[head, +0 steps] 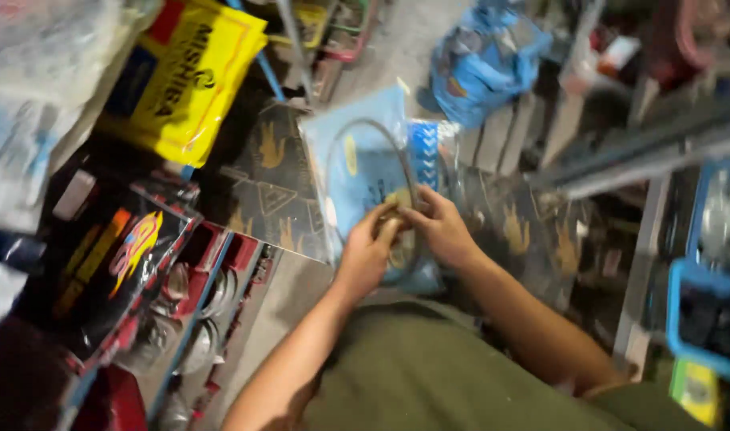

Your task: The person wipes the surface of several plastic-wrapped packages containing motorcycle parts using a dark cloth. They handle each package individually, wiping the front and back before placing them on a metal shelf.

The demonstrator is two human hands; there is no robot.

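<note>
A clear plastic packet (pixel 365 160) with a light blue card and a coiled grey cable inside is held up in front of me. My left hand (pixel 366 251) pinches its lower edge from the left. My right hand (pixel 443 227) grips the same lower edge from the right, fingertips touching the left hand's. The packet's lower corner is hidden behind both hands. The picture is blurred by motion.
A yellow plastic bag (pixel 191 76) hangs at upper left. Red and black boxes (pixel 133 263) with round metal parts stand at lower left. A blue bag (pixel 485 60) lies at the top, black patterned cartons (pixel 273 187) behind the packet, a blue crate (pixel 704 319) at right.
</note>
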